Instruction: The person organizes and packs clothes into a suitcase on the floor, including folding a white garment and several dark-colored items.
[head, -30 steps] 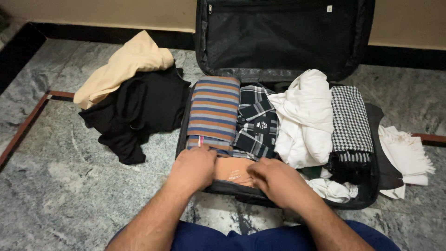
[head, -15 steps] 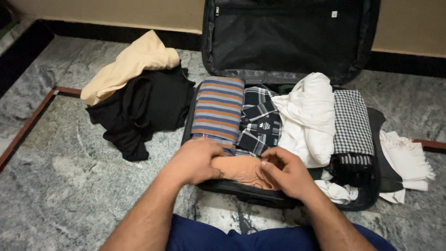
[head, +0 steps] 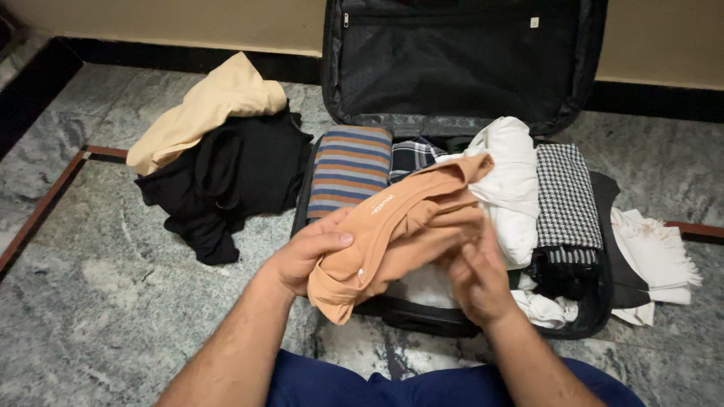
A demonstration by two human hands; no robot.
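- Both hands have come up: a second ago they were pressed flat on the orange garment point(head: 400, 230) at the near edge of the suitcase point(head: 452, 320); now I've got it lifted clear, bunched and hanging in front of the packed clothes.
- My left hand point(head: 309, 256) is closed round the garment's lower end at 9 o'clock, thumb on top, fingers curled underneath.
- My right hand point(head: 475, 279) is partly closed at 3 o'clock of the bundle, fingers gathered into the fabric; a real grip or only steadying, I can't tell.
- By my judgement the garment is out of its slot and being handled, not packed.
- Behind it lie a striped folded shirt point(head: 349, 169), a dark plaid piece point(head: 411, 154), a white garment point(head: 513, 188) and a houndstooth cloth point(head: 566, 196).
- At 10 o'clock on the marble floor point(head: 98, 301) lie a black garment point(head: 226, 181) and a cream one point(head: 204, 109), well apart from my hands.
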